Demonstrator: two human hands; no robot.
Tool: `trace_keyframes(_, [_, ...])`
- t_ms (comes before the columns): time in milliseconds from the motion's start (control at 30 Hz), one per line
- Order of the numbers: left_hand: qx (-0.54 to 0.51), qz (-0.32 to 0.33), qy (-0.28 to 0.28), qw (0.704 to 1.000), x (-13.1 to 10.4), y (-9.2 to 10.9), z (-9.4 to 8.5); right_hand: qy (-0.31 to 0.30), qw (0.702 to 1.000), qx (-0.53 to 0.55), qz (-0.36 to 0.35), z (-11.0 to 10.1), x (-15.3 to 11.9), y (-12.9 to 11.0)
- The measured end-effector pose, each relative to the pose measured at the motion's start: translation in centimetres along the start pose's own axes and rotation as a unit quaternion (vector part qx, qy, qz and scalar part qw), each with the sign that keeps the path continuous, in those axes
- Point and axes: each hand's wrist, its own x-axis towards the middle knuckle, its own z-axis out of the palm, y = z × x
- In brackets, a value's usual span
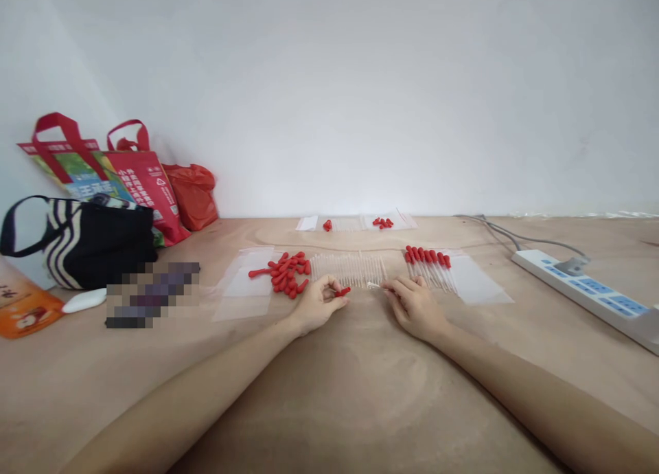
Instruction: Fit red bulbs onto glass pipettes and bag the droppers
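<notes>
Pinched in the fingers of my left hand (pixel 319 303) is a red rubber bulb (pixel 342 292), its narrow end toward the right. My right hand (pixel 416 306) grips a clear tube (pixel 374 285), which points left toward the bulb without touching it. Behind both hands lies a row of clear tubes (pixel 344 269). A loose pile of red bulbs (pixel 286 271) sits left of that row. To its right, several tubes with red bulbs on their ends (pixel 428 257) lie side by side.
Plastic sheets (pixel 246 281) (pixel 478 279) flank the row. More bulbs (pixel 382 222) lie near the wall. A power strip (pixel 587 288) with a grey cable is at right. Bags (pixel 103 237) and a white object (pixel 85 300) stand or lie at left.
</notes>
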Motion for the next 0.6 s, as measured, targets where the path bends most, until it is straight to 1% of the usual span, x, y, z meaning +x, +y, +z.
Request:
trace_keyframes(200, [0.028, 0.014, -0.023, 0.999, 0.0, 0.1, 0.0, 0.000, 0.999, 0.013, -0.034, 0.0, 0.3, -0.9])
trace_keyframes(467, [0.022, 0.022, -0.044, 0.999, 0.0, -0.3, 0.2, 0.000, 0.998, 0.014, -0.057, 0.2, 0.4, -1.4])
trace_keyframes(600, [0.031, 0.024, -0.044, 0.998, -0.1, -0.3, 0.2, 0.008, 0.998, 0.015, -0.061, 0.2, 0.4, -1.6])
